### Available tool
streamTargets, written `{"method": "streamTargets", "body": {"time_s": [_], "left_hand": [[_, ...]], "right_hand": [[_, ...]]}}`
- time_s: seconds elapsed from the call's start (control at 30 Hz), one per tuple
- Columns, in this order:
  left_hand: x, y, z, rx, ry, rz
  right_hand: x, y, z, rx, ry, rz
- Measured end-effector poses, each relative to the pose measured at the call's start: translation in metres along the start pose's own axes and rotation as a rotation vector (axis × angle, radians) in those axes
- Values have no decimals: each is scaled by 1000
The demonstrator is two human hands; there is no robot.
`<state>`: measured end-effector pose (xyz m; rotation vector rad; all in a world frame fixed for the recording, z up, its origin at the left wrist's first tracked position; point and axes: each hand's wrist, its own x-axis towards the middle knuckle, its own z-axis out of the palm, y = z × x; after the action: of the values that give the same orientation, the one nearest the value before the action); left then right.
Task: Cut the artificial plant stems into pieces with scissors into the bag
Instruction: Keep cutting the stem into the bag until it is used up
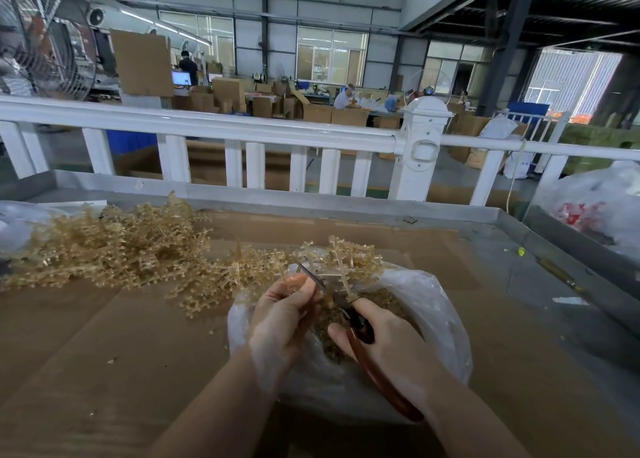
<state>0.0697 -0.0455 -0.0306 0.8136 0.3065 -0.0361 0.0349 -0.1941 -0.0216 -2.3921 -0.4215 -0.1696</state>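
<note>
Over an open clear plastic bag [433,326] at six o'clock, the left hand [282,319] pinches a tan artificial stem [349,263] while the right hand [388,340] grips red-handled scissors [360,333], blades pointing to eleven o'clock. A cut appears under way; next, the blades must close so the piece drops into the bag. Uncut stems [114,243] lie heaped at ten o'clock.

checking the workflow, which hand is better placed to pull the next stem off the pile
Left. The left hand pinches only a stem over the bag, and the pile lies on its side. The right hand grips the scissors.
</note>
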Motion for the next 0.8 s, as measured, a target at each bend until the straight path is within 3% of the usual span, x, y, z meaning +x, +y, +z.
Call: {"method": "streamTargets", "body": {"time_s": [0.63, 0.8], "left_hand": [[1, -1, -6, 7, -58, -132], [0, 1, -6, 50, -79, -145]], "right_hand": [[-1, 4, 1, -130, 75, -20], [-1, 4, -1, -83, 20, -24]]}}
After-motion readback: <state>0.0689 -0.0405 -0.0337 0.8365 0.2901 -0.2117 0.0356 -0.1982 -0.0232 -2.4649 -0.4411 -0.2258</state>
